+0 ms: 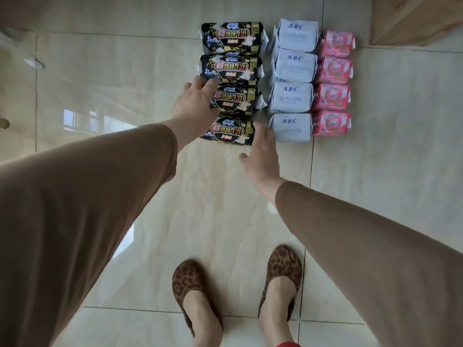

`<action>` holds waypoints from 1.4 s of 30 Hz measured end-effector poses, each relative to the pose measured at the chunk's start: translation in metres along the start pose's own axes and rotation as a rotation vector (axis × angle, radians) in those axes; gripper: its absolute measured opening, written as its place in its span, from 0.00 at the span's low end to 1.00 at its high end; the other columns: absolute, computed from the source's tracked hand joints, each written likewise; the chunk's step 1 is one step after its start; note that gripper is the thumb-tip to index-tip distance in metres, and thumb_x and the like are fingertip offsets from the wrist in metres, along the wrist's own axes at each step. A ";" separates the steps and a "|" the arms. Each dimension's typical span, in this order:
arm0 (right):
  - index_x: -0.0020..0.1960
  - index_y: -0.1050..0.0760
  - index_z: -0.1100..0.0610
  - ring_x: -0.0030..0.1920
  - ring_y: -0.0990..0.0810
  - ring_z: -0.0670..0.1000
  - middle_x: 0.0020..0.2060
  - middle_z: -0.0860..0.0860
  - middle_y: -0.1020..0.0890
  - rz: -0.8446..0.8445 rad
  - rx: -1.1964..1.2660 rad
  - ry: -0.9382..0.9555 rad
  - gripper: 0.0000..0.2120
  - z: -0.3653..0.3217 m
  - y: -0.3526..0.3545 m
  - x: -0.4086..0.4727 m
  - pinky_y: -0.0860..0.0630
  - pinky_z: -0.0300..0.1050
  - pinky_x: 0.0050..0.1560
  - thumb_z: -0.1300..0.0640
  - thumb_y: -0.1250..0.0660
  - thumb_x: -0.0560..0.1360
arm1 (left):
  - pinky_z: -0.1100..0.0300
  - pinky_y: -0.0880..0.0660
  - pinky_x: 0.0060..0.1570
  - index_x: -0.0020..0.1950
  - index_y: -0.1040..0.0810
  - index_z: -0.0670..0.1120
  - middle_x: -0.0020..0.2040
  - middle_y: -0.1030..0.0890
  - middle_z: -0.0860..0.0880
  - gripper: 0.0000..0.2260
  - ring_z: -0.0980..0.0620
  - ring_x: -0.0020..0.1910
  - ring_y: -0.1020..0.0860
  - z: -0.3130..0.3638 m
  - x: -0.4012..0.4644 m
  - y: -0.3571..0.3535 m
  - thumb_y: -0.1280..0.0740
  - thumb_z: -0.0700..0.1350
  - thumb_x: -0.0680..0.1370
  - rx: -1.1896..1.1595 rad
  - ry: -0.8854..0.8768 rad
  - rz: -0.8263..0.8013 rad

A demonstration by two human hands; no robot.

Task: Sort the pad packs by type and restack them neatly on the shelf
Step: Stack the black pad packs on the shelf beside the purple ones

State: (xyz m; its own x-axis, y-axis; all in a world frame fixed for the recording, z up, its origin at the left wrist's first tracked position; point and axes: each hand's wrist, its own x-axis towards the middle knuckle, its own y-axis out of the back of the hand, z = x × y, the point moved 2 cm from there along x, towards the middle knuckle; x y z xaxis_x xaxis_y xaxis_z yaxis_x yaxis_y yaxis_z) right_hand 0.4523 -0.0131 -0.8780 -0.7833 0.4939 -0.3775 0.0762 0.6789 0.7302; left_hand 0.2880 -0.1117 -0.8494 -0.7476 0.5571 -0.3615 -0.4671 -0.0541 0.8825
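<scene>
Black glossy plastic pad packs [231, 83] laid in column on tiled floor [100, 71], long axes crosswise. Left hand [193, 103] spread, fingers laid on third pack's left end. Right hand [260, 154] relaxed, nothing held, positioned just beside nearest pack's right end.

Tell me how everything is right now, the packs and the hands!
Black packs: four in a column, flat on the floor.
Blue packs: four in a column, flat.
Pink packs: four in a column, flat.
Left hand: fingers spread, touching the third black pack.
Right hand: open, beside the nearest black pack.
</scene>
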 end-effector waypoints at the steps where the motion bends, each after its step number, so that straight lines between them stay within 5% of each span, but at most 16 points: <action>1: 0.73 0.38 0.57 0.69 0.34 0.57 0.68 0.57 0.33 0.011 0.001 0.004 0.35 0.002 -0.005 0.002 0.28 0.51 0.64 0.65 0.28 0.70 | 0.45 0.29 0.61 0.75 0.38 0.52 0.70 0.34 0.44 0.27 0.40 0.65 0.32 0.001 0.005 -0.004 0.34 0.45 0.78 0.000 0.006 0.003; 5: 0.74 0.36 0.55 0.72 0.37 0.59 0.67 0.58 0.33 0.020 0.011 0.000 0.36 0.009 -0.026 0.010 0.30 0.51 0.66 0.60 0.26 0.69 | 0.47 0.25 0.57 0.73 0.37 0.51 0.69 0.36 0.44 0.31 0.40 0.62 0.30 -0.001 0.015 -0.019 0.31 0.38 0.72 -0.011 0.060 0.003; 9: 0.63 0.29 0.55 0.62 0.31 0.56 0.59 0.55 0.31 0.037 -0.008 0.017 0.26 0.012 -0.037 0.012 0.21 0.51 0.47 0.58 0.25 0.68 | 0.46 0.25 0.55 0.73 0.37 0.49 0.67 0.33 0.45 0.33 0.39 0.60 0.26 -0.004 0.020 -0.030 0.26 0.39 0.71 0.004 0.069 -0.004; 13: 0.54 0.30 0.56 0.51 0.24 0.54 0.49 0.48 0.27 -0.057 0.103 0.057 0.19 0.017 -0.023 -0.004 0.31 0.45 0.38 0.57 0.25 0.68 | 0.47 0.26 0.48 0.67 0.32 0.46 0.59 0.27 0.43 0.26 0.37 0.55 0.24 -0.008 0.007 -0.020 0.26 0.45 0.73 0.000 0.087 -0.041; 18: 0.52 0.33 0.47 0.40 0.20 0.42 0.43 0.42 0.17 -0.230 0.224 -0.001 0.21 -0.002 0.051 -0.051 0.29 0.35 0.33 0.49 0.24 0.66 | 0.50 0.26 0.48 0.63 0.27 0.46 0.55 0.25 0.43 0.20 0.40 0.50 0.24 -0.011 -0.047 0.044 0.27 0.48 0.74 -0.092 0.111 -0.103; 21: 0.51 0.32 0.44 0.40 0.18 0.38 0.44 0.40 0.17 -0.289 0.326 -0.054 0.24 -0.041 0.119 -0.082 0.23 0.35 0.37 0.49 0.21 0.63 | 0.55 0.31 0.43 0.61 0.25 0.45 0.53 0.25 0.43 0.17 0.42 0.49 0.24 0.001 -0.086 0.113 0.27 0.46 0.74 -0.188 0.132 -0.099; 25: 0.54 0.26 0.48 0.51 0.15 0.56 0.50 0.46 0.17 -0.317 0.504 -0.100 0.26 -0.119 0.227 -0.120 0.16 0.54 0.43 0.53 0.19 0.59 | 0.56 0.32 0.41 0.61 0.24 0.45 0.52 0.25 0.43 0.16 0.44 0.47 0.25 0.030 -0.140 0.234 0.28 0.44 0.74 -0.244 0.104 -0.075; 30: 0.49 0.23 0.31 0.47 0.18 0.41 0.45 0.33 0.16 -0.281 0.555 -0.006 0.25 -0.243 0.380 -0.171 0.24 0.31 0.44 0.58 0.18 0.65 | 0.56 0.30 0.41 0.60 0.23 0.48 0.50 0.24 0.47 0.15 0.44 0.46 0.23 0.073 -0.205 0.412 0.29 0.45 0.74 -0.264 0.010 0.046; 35: 0.64 0.24 0.48 0.55 0.16 0.50 0.54 0.49 0.14 -0.261 0.570 0.100 0.29 -0.351 0.511 -0.212 0.20 0.46 0.58 0.59 0.19 0.66 | 0.51 0.24 0.48 0.61 0.22 0.48 0.54 0.25 0.47 0.17 0.45 0.49 0.22 0.117 -0.253 0.577 0.26 0.47 0.73 -0.284 -0.114 0.211; 39: 0.57 0.22 0.40 0.57 0.17 0.49 0.53 0.46 0.14 -0.183 0.544 0.210 0.25 -0.414 0.593 -0.222 0.25 0.52 0.65 0.52 0.18 0.63 | 0.56 0.27 0.45 0.62 0.23 0.49 0.54 0.24 0.50 0.19 0.50 0.46 0.23 0.148 -0.267 0.686 0.26 0.52 0.73 -0.241 -0.260 0.347; 42: 0.57 0.21 0.46 0.58 0.17 0.52 0.54 0.49 0.14 -0.113 0.582 0.295 0.25 -0.447 0.640 -0.208 0.24 0.54 0.65 0.53 0.19 0.62 | 0.56 0.27 0.47 0.63 0.24 0.48 0.54 0.25 0.50 0.20 0.51 0.46 0.25 0.171 -0.254 0.750 0.27 0.53 0.74 -0.214 -0.333 0.432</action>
State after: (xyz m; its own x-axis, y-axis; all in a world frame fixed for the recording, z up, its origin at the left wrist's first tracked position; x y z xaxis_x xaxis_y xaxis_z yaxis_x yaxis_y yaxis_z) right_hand 0.3878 0.0759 -0.0780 -0.9360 0.2890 -0.2011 0.2397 0.9414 0.2374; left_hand 0.2080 -0.1526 -0.0439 -0.7191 0.6757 0.1623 -0.2637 -0.4813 0.8359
